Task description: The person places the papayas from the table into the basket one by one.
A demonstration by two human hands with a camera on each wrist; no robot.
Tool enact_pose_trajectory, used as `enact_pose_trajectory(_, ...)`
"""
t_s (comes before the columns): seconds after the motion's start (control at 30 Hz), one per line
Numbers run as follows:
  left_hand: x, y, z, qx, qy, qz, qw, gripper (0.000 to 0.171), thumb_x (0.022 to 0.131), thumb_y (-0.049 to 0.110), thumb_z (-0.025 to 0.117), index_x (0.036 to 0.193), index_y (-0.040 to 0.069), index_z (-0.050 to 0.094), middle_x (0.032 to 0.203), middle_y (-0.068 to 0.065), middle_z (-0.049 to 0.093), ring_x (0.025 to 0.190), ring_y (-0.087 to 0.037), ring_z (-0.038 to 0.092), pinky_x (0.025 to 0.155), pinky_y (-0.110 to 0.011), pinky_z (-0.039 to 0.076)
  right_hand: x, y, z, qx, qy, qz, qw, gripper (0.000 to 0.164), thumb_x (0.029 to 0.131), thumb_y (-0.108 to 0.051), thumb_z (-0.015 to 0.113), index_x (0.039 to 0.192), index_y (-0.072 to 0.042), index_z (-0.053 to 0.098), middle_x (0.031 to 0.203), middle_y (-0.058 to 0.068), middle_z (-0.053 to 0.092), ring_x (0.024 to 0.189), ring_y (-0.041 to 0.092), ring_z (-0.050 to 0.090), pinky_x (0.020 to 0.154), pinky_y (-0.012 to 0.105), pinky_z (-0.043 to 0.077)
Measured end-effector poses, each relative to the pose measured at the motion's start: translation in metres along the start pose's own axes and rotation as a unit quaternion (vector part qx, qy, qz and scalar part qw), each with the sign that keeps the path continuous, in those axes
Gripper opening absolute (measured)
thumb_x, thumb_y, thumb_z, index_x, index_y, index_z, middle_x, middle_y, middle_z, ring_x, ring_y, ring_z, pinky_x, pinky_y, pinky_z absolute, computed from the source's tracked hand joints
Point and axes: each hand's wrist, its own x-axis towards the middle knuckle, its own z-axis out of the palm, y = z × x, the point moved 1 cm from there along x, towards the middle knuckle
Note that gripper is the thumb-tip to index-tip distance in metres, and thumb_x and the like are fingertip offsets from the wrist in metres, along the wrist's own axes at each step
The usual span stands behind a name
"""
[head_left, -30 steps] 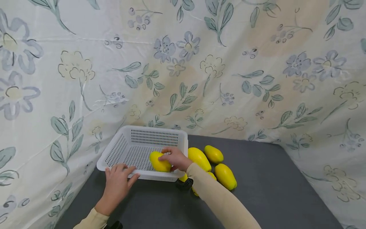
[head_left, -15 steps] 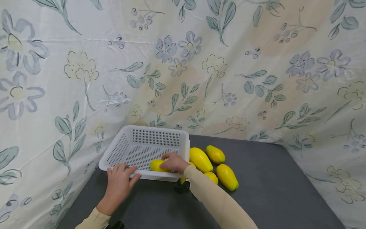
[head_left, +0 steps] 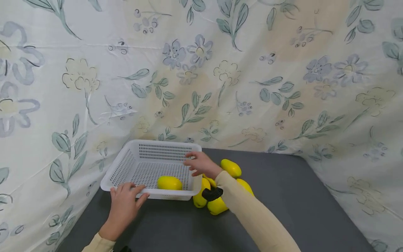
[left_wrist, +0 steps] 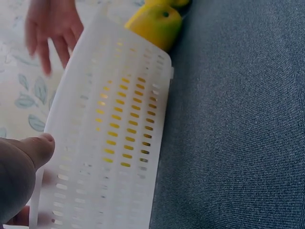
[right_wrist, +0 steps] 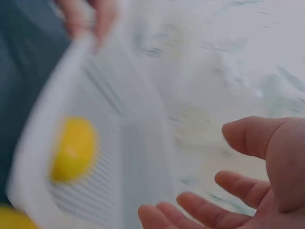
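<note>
A white perforated plastic basket (head_left: pixel 151 193) stands on the dark table. One smooth yellow oval fruit (head_left: pixel 169 183), mango- or papaya-like, lies in it near the front wall. My left hand (head_left: pixel 123 208) holds the basket's front rim; in the left wrist view the thumb (left_wrist: pixel 40 149) is at the rim and fingertips show through the wall's slots. My right hand (head_left: pixel 203 164) hovers at the basket's right rim, fingers spread and holding nothing. In the right wrist view the right hand (right_wrist: pixel 243 183) has its fingers apart, clear of the fruit (right_wrist: pixel 75 150).
Several more yellow fruits lie to the basket's right, among them one at the back (head_left: pixel 231 168) and one in front (head_left: pixel 217 206), partly hidden by the right forearm. A floral cloth (head_left: pixel 201 87) hangs behind the table. The dark table (head_left: pixel 283 196) extends rightward.
My right hand has let go of the yellow fruit, which now rests on the basket floor, and has moved up and right to the rim. The left hand stays on the basket.
</note>
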Motion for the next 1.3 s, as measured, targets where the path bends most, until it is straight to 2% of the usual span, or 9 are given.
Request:
enact_pose_trajectory(0.1,-0.002,-0.004,-0.001,0.002,0.014,0.006,0.9999,0.030,0.078,0.025,0.088,0.102,0.008,0.079,0.098,-0.021,0.067,0.096,-0.043,0.057,0.087,-0.071,0.034,-0.015,-0.008,-0.041,0.016,0.018,-0.010,1.000,0.051,0.103,-0.030,0.060,0.149,-0.010,0.048,0.143,0.019,0.058,0.122,0.039,0.063,0.092,0.045,0.059)
enact_pose_trajectory(0.2,-0.003,-0.009,-0.003,0.007,0.026,0.007,0.9996,0.031,0.076,0.024,0.088,0.100,0.008,0.079,0.096,-0.021,0.066,0.094,-0.044,0.057,0.084,-0.068,0.033,-0.030,-0.006,-0.081,0.029,0.033,-0.009,0.999,0.051,0.106,-0.031,0.055,0.151,-0.011,0.043,0.148,0.019,0.054,0.127,0.040,0.060,0.094,0.043,0.058)
enact_pose_trajectory(0.37,-0.006,-0.016,-0.009,0.013,0.034,0.003,0.9993,0.032,0.074,0.024,0.088,0.099,0.007,0.079,0.096,-0.022,0.066,0.094,-0.045,0.057,0.082,-0.067,0.032,-0.054,0.014,-0.138,0.044,0.067,0.007,0.997,0.055,0.108,-0.032,0.048,0.157,-0.010,0.034,0.153,0.023,0.047,0.131,0.040,0.056,0.100,0.045,0.055)
enact_pose_trajectory(0.53,-0.007,-0.019,-0.014,0.012,0.039,0.002,0.9992,0.033,0.074,0.025,0.088,0.099,0.006,0.079,0.097,-0.023,0.066,0.095,-0.048,0.058,0.082,-0.069,0.032,-0.078,0.045,-0.174,0.042,0.092,0.013,0.995,0.063,0.109,-0.035,0.046,0.160,-0.007,0.025,0.158,0.028,0.039,0.137,0.044,0.052,0.106,0.051,0.051)
enact_pose_trajectory(0.7,-0.007,-0.019,-0.013,0.008,0.031,-0.004,0.9995,0.033,0.075,0.026,0.088,0.100,0.006,0.079,0.097,-0.024,0.066,0.096,-0.047,0.057,0.083,-0.071,0.031,-0.096,0.083,-0.188,0.050,0.117,0.030,0.991,0.067,0.108,-0.040,0.047,0.160,-0.004,0.024,0.159,0.031,0.036,0.136,0.044,0.053,0.105,0.051,0.052)
enact_pose_trajectory(0.9,-0.007,-0.013,-0.007,0.000,0.031,-0.001,0.9995,0.033,0.074,0.025,0.088,0.099,0.005,0.079,0.097,-0.024,0.066,0.095,-0.047,0.057,0.082,-0.070,0.031,-0.110,0.123,-0.191,0.074,0.130,0.063,0.987,0.066,0.109,-0.037,0.045,0.160,-0.001,0.023,0.158,0.034,0.035,0.133,0.042,0.056,0.101,0.048,0.055)
enact_pose_trajectory(1.03,-0.006,-0.010,-0.002,-0.007,0.034,0.002,0.9994,0.033,0.074,0.026,0.088,0.099,0.005,0.079,0.097,-0.024,0.066,0.095,-0.047,0.057,0.082,-0.069,0.031,-0.117,0.134,-0.191,0.082,0.136,0.074,0.985,0.070,0.108,-0.041,0.047,0.159,-0.001,0.023,0.158,0.034,0.035,0.132,0.043,0.057,0.097,0.047,0.057)
enact_pose_trajectory(1.3,-0.004,-0.003,0.006,-0.013,0.028,0.006,0.9995,0.034,0.075,0.026,0.088,0.101,0.006,0.079,0.098,-0.024,0.065,0.096,-0.047,0.057,0.084,-0.071,0.030,-0.123,0.140,-0.195,0.084,0.141,0.079,0.983,0.071,0.108,-0.041,0.047,0.160,-0.001,0.021,0.158,0.034,0.033,0.125,0.036,0.063,0.095,0.045,0.057)
